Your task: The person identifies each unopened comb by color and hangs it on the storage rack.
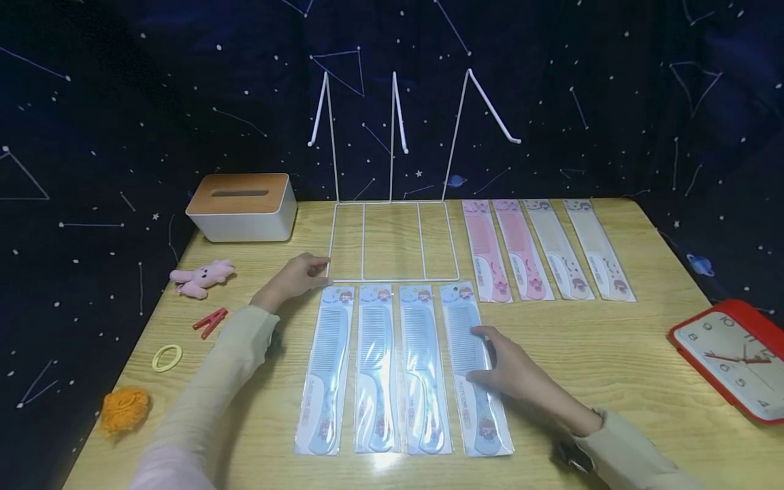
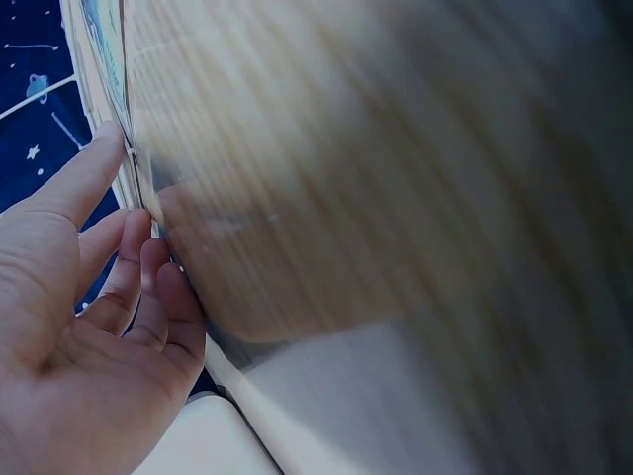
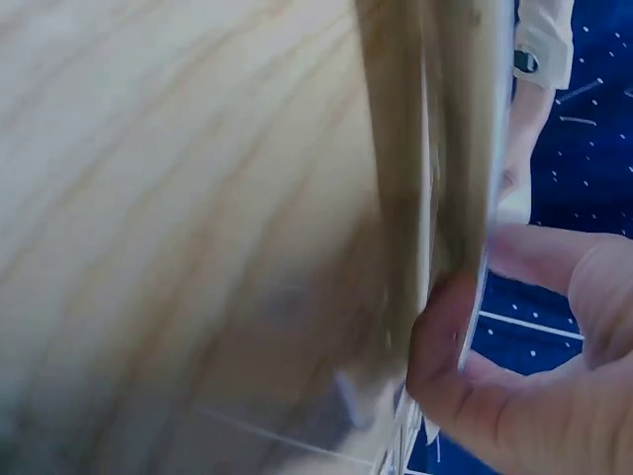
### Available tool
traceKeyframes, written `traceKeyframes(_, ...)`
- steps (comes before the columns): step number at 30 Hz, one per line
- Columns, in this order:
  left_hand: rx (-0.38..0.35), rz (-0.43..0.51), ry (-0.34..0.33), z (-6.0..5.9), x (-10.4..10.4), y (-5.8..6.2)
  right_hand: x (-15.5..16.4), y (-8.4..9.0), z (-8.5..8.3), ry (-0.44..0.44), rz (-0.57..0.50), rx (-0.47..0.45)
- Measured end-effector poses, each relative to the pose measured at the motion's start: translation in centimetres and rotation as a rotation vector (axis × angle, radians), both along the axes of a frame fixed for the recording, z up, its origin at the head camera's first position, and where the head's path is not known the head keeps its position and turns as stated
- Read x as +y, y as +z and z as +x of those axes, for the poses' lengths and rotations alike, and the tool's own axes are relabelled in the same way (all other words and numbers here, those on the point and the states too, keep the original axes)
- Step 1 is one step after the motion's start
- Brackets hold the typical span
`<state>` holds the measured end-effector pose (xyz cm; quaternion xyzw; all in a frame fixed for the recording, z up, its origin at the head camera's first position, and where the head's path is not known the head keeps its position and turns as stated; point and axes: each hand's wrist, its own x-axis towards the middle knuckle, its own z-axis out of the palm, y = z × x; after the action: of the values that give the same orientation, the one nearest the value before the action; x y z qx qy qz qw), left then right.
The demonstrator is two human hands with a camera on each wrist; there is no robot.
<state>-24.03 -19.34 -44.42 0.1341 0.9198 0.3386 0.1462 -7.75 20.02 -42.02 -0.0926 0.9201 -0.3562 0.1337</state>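
Note:
A white wire display rack (image 1: pixel 392 203) with three tall hooks stands on the table. My left hand (image 1: pixel 297 275) holds its front left corner with thumb and fingertips; in the left wrist view the hand (image 2: pixel 109 307) has its fingers partly bent along the table surface. Several blue combs in clear packs lie side by side before the rack, among them a left one (image 1: pixel 327 367). My right hand (image 1: pixel 511 364) grips the rightmost packaged blue comb (image 1: pixel 465 340) by its right side. The right wrist view shows thumb and finger (image 3: pixel 524 406) pinching the pack's thin edge (image 3: pixel 490 198).
Packaged pink combs (image 1: pixel 485 252) and pale combs (image 1: pixel 557 252) lie at the back right. A tissue box (image 1: pixel 241 207), a pink plush toy (image 1: pixel 202 278), a red clip (image 1: pixel 210 322), a yellow ring (image 1: pixel 167 358) and an orange pompom (image 1: pixel 125 410) line the left. A red clock (image 1: pixel 731 361) sits right.

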Motion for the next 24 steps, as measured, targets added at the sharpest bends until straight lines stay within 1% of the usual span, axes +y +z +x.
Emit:
traceKeyframes(4,-0.010,0.014,-0.003,0.1,0.0,0.1,0.4,1.2,0.1,0.026,-0.073,0.015)
traceKeyframes(9,-0.011,0.028,-0.014,0.1,0.1,0.2,-0.2,4.1,-0.5,0.081,-0.175,0.098)
traceKeyframes(13,-0.012,0.014,-0.018,0.1,0.2,0.3,-1.3,6.1,-1.7,0.153,-0.255,0.199)
traceKeyframes(17,-0.008,-0.006,-0.021,0.1,0.3,0.4,-3.0,7.4,-3.4,0.232,-0.336,0.303)
traceKeyframes(20,-0.002,-0.002,-0.030,0.1,0.2,0.3,-4.9,8.5,-4.6,0.292,-0.408,0.349)
traceKeyframes(24,0.006,0.006,-0.046,0.0,0.1,0.3,-7.3,10.1,-5.9,0.369,-0.464,0.400)
